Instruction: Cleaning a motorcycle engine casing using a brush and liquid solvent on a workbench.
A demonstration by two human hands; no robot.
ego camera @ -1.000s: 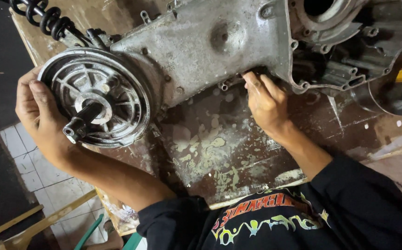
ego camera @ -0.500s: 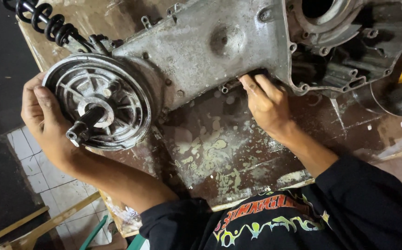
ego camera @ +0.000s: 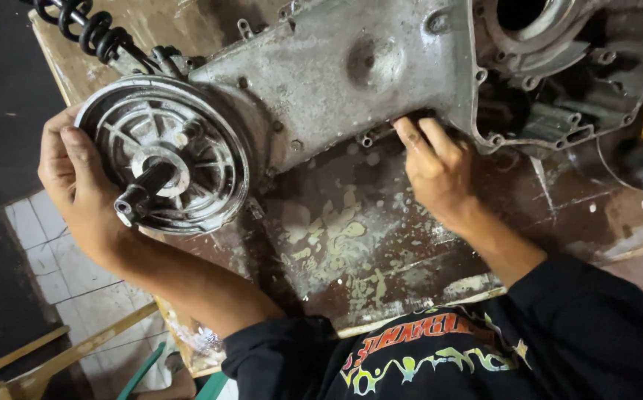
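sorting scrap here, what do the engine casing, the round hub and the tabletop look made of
Engine casing: likely cast aluminium, dull grey, pitted, grimy. Round hub, gripped by the left hand: bare metal, ribbed, brighter worn rim. Tabletop, under the right hand: probably wood, brown coat flaking to pale patches.

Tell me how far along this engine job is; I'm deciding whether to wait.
Done: the engine casing lies stripped out on a worn board, and its round opening is bare. In hand: the left hand grips the brake drum rim, and the right hand presses fingertips under the casing's lower edge. Left: drum, coil spring and casing bolts look still fitted, so probably early.
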